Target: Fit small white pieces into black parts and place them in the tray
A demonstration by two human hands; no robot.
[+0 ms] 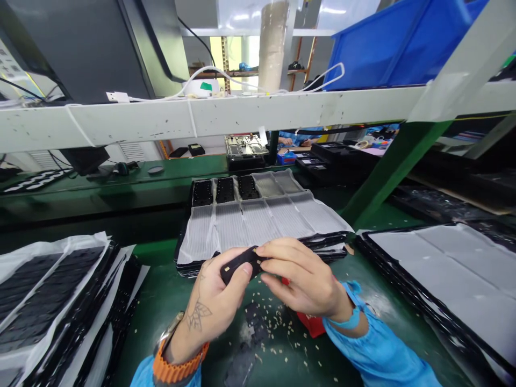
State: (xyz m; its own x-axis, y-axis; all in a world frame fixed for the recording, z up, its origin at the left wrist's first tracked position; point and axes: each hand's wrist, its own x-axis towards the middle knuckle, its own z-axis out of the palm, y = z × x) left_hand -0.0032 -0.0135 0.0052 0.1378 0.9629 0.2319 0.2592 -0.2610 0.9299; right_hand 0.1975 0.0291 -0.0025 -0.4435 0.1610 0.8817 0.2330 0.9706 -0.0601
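My left hand [220, 301] is closed around a small black rectangular part [237, 264], its thumb lying across the top. Tiny pale squares show on the part's face. At the part's right end, the fingertips of my right hand [300, 274] are pinched together; anything small between them is hidden. Below my hands, many small pale pieces [282, 328] lie scattered on the green table [161, 322]. Dark flat sheets [242, 365] lie among them. Something red [312, 324] sits partly hidden under my right wrist.
Ahead stands a stack of trays [262, 220] with white liners and a few black parts in the back row. More tray stacks flank me, left [52, 301] and right [443, 269]. A white shelf beam [242, 115] crosses above, carrying a blue bin [379, 54]. A green post [395, 172] slants down at right.
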